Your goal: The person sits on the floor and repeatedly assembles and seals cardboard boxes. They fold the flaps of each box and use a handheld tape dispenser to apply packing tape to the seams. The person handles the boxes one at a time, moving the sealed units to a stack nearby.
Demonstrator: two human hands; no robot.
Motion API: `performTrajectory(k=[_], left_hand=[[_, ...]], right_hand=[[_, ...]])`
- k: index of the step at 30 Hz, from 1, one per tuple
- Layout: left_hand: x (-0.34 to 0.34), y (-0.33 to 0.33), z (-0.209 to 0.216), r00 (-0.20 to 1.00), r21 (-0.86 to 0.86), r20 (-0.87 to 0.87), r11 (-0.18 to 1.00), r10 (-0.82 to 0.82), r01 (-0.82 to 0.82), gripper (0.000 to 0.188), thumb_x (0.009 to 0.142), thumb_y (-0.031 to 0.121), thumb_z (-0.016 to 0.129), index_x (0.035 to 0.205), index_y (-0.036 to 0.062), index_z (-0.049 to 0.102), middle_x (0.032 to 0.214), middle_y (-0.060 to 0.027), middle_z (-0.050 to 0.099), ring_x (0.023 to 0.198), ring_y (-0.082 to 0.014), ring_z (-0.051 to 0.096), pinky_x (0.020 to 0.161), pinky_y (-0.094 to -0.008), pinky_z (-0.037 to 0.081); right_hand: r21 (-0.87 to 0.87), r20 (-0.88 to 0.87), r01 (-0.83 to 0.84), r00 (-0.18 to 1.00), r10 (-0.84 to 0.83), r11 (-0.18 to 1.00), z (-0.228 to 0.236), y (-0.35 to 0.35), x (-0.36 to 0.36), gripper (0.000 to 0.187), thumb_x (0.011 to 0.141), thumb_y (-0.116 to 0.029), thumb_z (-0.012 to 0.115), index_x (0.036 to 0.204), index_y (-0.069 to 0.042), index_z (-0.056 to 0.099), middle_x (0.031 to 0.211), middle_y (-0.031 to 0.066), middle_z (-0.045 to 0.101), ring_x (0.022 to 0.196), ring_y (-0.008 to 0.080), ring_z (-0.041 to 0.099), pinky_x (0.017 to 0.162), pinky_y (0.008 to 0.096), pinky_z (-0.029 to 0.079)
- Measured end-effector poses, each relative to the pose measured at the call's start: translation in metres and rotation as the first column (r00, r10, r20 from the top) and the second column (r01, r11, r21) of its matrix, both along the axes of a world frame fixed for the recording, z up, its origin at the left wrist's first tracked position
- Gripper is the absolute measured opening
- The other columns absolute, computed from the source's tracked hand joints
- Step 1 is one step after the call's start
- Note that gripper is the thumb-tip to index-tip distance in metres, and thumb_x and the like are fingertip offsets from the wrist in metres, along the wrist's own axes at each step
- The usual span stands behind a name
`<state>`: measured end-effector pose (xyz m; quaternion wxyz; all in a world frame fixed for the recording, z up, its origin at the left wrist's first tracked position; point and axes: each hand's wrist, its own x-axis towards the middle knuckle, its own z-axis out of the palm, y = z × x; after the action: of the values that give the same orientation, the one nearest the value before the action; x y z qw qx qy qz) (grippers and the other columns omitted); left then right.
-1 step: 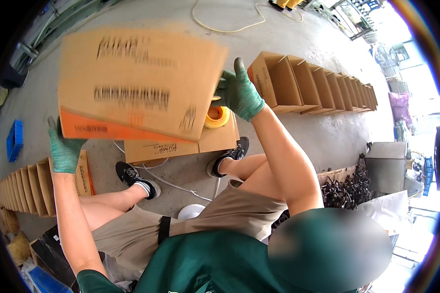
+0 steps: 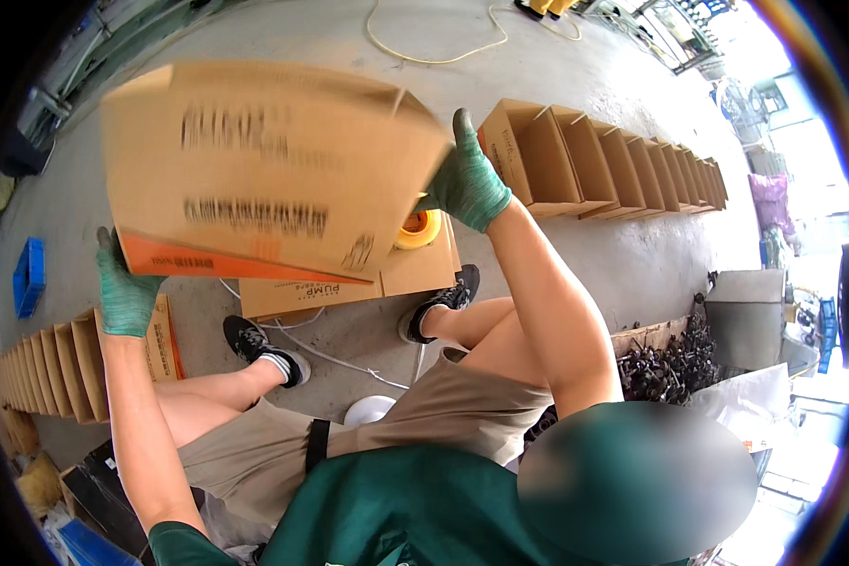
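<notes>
A brown cardboard box (image 2: 264, 179) with an orange band hangs in the air before me, blurred by motion. Its top rim shows along the far side. At its lower left corner my left hand (image 2: 127, 294), in a green glove, grips the edge, some fingers hidden behind it. My right hand (image 2: 476, 184), gloved alike, holds the right edge with the thumb up and the other fingers partly hidden. Below the held box, a closed carton (image 2: 423, 269) lies between my feet. A roll of yellow tape (image 2: 421, 231) rests on it, partly covered by the held box.
A row of open cardboard boxes (image 2: 580, 160) stands at the far right, another row (image 2: 61, 368) at the left. Dark metal parts (image 2: 665, 373) are heaped at my right. A blue bin (image 2: 29, 276) sits on the floor at left. White cord (image 2: 340, 357) runs near my feet.
The held box has tilted, so its top rim now shows. My right hand's fingers have closed in behind its right edge. The left hand has barely moved.
</notes>
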<state>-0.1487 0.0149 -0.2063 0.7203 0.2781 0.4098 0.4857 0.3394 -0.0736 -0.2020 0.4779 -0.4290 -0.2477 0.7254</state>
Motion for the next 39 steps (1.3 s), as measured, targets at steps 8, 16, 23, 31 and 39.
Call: performTrajectory(k=[8,16,23,31,39], left_hand=[[0.046,0.03,-0.019,0.99,0.407,-0.107,0.904,-0.093,0.129,0.062,0.096,0.043,0.062,0.146,0.0109,0.043,0.149,-0.0079,0.045,0.138,-0.0251,0.041,0.113,-0.0479,0.039],[0.135,0.03,0.015,0.967,0.397,-0.22,0.894,-0.129,0.21,0.061,0.097,0.053,0.056,0.145,0.016,0.046,0.152,-0.0094,0.044,0.136,-0.0283,0.046,0.11,-0.0475,0.042],[0.137,0.034,0.006,0.913,0.321,-0.382,0.906,-0.143,0.276,0.056,0.094,0.05,0.062,0.14,0.0187,0.053,0.145,-0.0043,0.054,0.129,-0.0224,0.052,0.106,-0.0409,0.044],[0.119,0.034,0.011,0.843,0.283,-0.512,0.895,-0.164,0.345,0.057,0.096,0.047,0.061,0.143,0.0154,0.051,0.145,-0.004,0.053,0.13,-0.0204,0.05,0.105,-0.0404,0.042],[0.117,0.028,-0.001,0.562,0.18,-0.8,0.807,-0.213,0.562,0.052,0.102,0.031,0.054,0.147,0.0073,0.045,0.148,-0.0088,0.049,0.137,-0.024,0.043,0.11,-0.0426,0.038]], right_hand=[[-0.109,0.525,-0.145,0.832,0.181,0.983,0.028,-0.018,0.039,0.064,0.092,-0.051,0.063,0.134,-0.003,0.054,0.12,0.0138,0.067,0.102,0.0264,0.068,0.078,0.0387,0.058],[-0.017,0.43,0.572,0.745,-0.51,0.82,-0.025,-0.044,0.149,0.026,0.09,-0.018,0.064,0.11,0.0,0.062,0.098,0.0118,0.068,0.08,0.0231,0.07,0.065,0.0361,0.061],[-0.311,0.464,0.828,0.561,-0.685,0.467,-0.156,-0.054,0.213,0.026,0.097,-0.017,0.059,0.118,-0.002,0.056,0.114,0.0196,0.063,0.092,0.0344,0.069,0.072,0.0462,0.065],[0.09,0.991,0.43,-0.127,-0.039,0.898,-0.19,-0.016,0.161,0.07,0.086,-0.018,0.068,0.149,-0.015,0.038,0.15,0.0203,0.041,0.12,0.0409,0.058,0.098,0.0487,0.051],[-0.613,0.77,-0.035,-0.249,0.587,0.789,-0.211,0.049,0.11,0.05,0.089,-0.018,0.056,0.139,-0.025,0.056,0.14,0.0089,0.058,0.126,0.0344,0.057,0.104,0.0453,0.049]])
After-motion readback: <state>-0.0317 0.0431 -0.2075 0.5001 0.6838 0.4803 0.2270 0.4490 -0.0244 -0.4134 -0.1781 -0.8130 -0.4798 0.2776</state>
